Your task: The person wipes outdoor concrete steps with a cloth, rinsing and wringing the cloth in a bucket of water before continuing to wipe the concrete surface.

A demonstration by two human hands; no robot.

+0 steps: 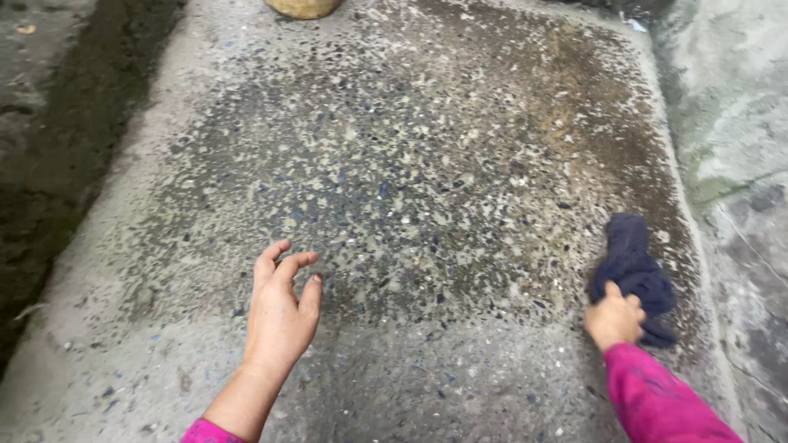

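- head view: right hand (614, 318) is fisted tight on a dark blue cloth (634, 271), fingers closed around its near end. the rest of the cloth lies bunched on the speckled concrete slab (427, 164), near the slab's right edge.
- head view: left hand (281, 310) hovers or rests low over the slab, well apart from the cloth. fingers loosely spread and slightly curled, holding nothing. can't tell whether the palm touches the surface.
- head view: pink sleeves (657, 402) on both forearms. slab looks damp and stained, brownish patch toward the upper right, darker wet zone mid-slab.
- head view: yellowish round object (302, 6) cut off at the top edge, can't tell what it is. dark mossy channel (49, 164) runs along the left side, rough grey wall (739, 123) on the right.
- judgement: step in hand looks like wiping or scrubbing the slab with the cloth, right hand doing the work, left free or bracing.
- judgement: a further stroke would call for keeping the fist closed on the cloth and pressing it flat against the surface.
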